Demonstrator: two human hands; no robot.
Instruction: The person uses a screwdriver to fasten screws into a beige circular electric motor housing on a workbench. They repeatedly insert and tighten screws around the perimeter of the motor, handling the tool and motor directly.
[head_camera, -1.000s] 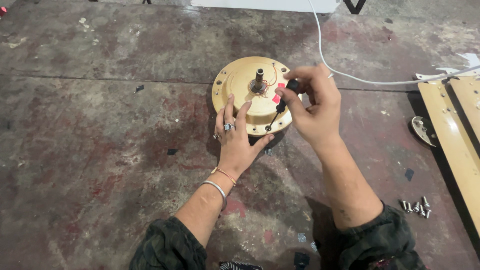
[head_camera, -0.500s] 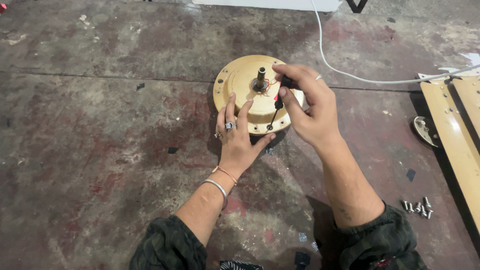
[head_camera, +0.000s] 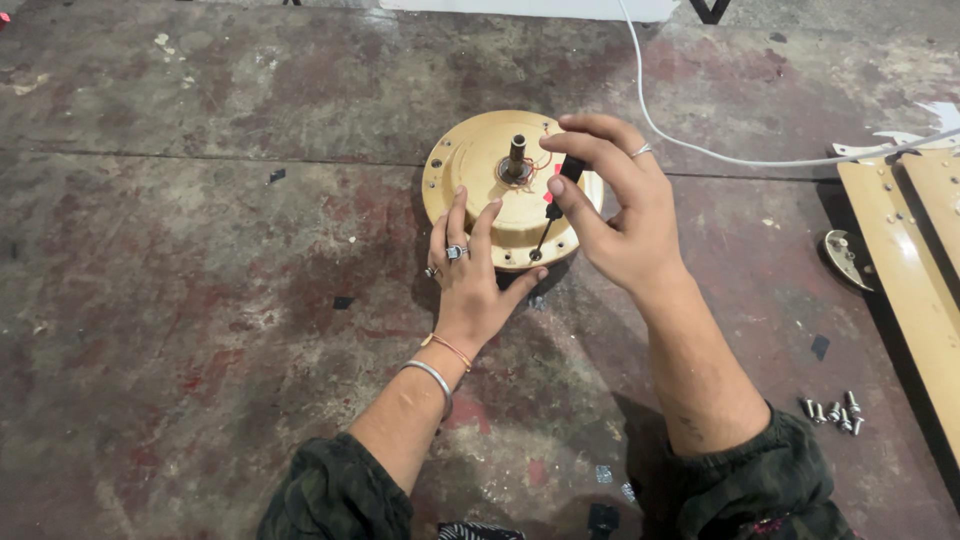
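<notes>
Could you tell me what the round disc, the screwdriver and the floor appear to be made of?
Round disc: likely painted or coated metal, with a smooth cream-gold sheen, rim holes and a steel-looking centre shaft.
Screwdriver: dark metal shank; handle looks like black and red plastic, mostly hidden by the right hand.
Floor: probably worn concrete, matte, stained red and grey.

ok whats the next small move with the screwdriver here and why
Probably keep twisting the screwdriver in place: its tip sits at the near rim of the round gold motor housing, the right hand grips the handle, and the left hand steadies the housing.
</notes>
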